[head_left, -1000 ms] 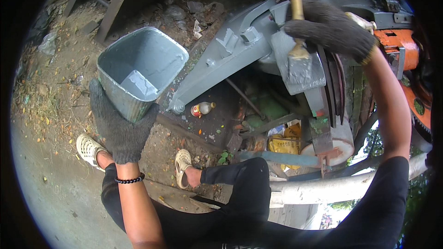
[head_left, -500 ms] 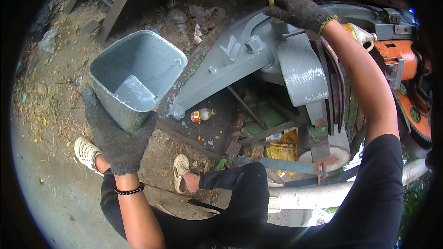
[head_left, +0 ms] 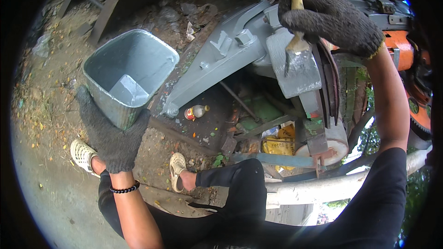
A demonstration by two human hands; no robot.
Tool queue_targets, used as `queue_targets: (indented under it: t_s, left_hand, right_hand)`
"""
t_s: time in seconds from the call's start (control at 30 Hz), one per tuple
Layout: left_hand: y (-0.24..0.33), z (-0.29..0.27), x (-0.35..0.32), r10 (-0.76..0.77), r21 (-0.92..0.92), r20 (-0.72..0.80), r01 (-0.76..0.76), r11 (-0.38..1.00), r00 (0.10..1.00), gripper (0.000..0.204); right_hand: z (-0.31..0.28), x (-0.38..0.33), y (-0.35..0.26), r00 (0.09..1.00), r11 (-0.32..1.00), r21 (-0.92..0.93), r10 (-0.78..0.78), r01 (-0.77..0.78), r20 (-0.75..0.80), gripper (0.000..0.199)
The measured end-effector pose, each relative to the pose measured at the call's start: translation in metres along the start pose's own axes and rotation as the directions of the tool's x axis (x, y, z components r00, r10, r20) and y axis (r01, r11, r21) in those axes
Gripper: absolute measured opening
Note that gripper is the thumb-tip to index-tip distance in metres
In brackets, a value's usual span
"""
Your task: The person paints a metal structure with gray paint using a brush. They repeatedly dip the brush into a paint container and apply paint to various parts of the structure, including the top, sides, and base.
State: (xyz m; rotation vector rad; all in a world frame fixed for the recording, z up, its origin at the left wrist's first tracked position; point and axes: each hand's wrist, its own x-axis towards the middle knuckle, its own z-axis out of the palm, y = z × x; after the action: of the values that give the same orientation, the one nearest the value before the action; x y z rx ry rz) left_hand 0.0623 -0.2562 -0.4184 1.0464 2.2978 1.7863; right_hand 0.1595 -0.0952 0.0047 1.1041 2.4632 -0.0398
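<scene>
- Open gap beneath the grey-painted steel arm (head_left: 217,60), holding only a small plastic bottle (head_left: 195,111).
- Dark curved metal blades (head_left: 330,80) block the right.

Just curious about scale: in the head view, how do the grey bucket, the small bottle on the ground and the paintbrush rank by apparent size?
1. grey bucket
2. paintbrush, partly hidden by the right hand
3. small bottle

The brush sits nearer the camera.

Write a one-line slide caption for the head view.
Gloved left hand holds a grey paint tub; gloved right hand presses a paintbrush to grey machinery.
</scene>
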Motion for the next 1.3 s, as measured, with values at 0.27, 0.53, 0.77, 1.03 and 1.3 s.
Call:
queue_targets:
  t_s: [0.27,0.53,0.77,1.03,1.3]
  left_hand:
    - [0.010,0.000,0.002,-0.085,-0.047,0.081,0.089,0.995,0.993,0.137]
    - [0.005,0.004,0.003,-0.102,-0.041,0.054,0.104,0.994,0.993,0.135]
    - [0.009,0.007,0.002,-0.087,-0.035,0.059,0.089,0.995,0.995,0.135]
    - [0.008,0.011,-0.002,-0.060,-0.030,0.060,0.062,0.998,0.996,0.134]
    - [0.007,0.008,0.001,-0.039,-0.018,0.032,0.040,0.999,0.999,0.133]
  right_hand:
    - [0.015,0.089,0.099,0.986,0.945,-0.285,0.145,-0.164,-0.087,0.050]
    - [0.010,0.105,0.119,0.974,0.834,-0.550,-0.085,-0.045,-0.209,0.042]
    - [0.014,0.073,0.086,0.999,0.837,-0.544,0.045,-0.053,-0.028,0.040]
    - [0.006,0.080,0.101,0.990,0.860,-0.505,-0.119,0.066,-0.073,0.035]
    - [0.006,0.080,0.078,0.986,0.874,-0.479,-0.142,0.082,-0.090,0.035]
